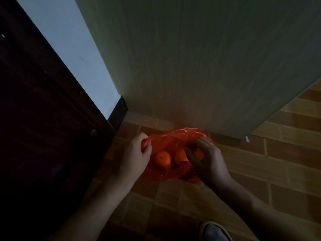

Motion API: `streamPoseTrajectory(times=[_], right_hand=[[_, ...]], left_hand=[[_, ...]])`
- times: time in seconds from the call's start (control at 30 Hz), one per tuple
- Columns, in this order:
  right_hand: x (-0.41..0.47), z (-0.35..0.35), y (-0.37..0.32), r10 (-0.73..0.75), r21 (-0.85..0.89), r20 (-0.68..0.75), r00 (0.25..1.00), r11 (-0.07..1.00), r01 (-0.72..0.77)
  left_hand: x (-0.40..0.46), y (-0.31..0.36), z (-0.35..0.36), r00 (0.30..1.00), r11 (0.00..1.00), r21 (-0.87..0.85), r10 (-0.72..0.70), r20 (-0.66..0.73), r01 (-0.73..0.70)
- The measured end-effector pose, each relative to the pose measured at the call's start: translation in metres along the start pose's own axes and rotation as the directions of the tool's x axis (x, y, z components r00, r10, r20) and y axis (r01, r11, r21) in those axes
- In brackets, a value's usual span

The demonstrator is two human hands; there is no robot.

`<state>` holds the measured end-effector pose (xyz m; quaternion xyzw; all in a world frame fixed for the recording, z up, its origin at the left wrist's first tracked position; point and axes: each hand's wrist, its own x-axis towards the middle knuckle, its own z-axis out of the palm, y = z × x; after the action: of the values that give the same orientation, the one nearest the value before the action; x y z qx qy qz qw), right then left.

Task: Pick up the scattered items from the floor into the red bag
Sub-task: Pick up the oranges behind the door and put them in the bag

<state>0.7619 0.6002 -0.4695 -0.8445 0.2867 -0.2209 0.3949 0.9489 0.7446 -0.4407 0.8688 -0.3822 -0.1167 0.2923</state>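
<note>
A red plastic bag (pixel 171 139) lies open on the brick-patterned floor, close to a grey door. Inside it I see an orange (pixel 162 158) and a second orange (pixel 180 155), with a third partly hidden behind my fingers. My left hand (pixel 137 153) pinches the bag's left rim and holds it up. My right hand (pixel 206 160) reaches into the bag's mouth from the right, fingers curled over the fruit; whether it grips one is hidden.
The grey door (pixel 199 66) stands right behind the bag. A dark wooden cabinet (pixel 43 127) fills the left side. A shoe (pixel 214 231) shows at the bottom edge. Brick-patterned floor (pixel 278 153) spreads to the right.
</note>
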Motion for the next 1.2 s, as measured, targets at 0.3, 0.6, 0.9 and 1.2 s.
streamPoseTrajectory(times=[0.3,0.6,0.9,1.2], right_hand=[[0.005,-0.055,-0.072,-0.192,0.069,-0.248,0.950,0.974,0.215],[0.007,-0.057,-0.064,-0.098,0.023,-0.306,0.947,0.994,0.110],[0.025,-0.065,-0.076,-0.037,-0.121,-0.425,0.904,0.993,-0.016],[0.022,-0.176,-0.195,0.015,-0.187,-0.231,0.973,0.980,-0.060]], left_hand=[[-0.002,0.045,-0.061,0.895,0.953,-0.045,0.264,-0.360,-0.299],[0.002,0.045,-0.054,0.931,0.961,0.002,0.270,-0.245,-0.278],[0.003,0.062,-0.069,0.932,0.980,0.011,0.192,-0.307,-0.198],[-0.034,0.153,-0.168,0.976,0.999,-0.047,0.012,-0.218,-0.023]])
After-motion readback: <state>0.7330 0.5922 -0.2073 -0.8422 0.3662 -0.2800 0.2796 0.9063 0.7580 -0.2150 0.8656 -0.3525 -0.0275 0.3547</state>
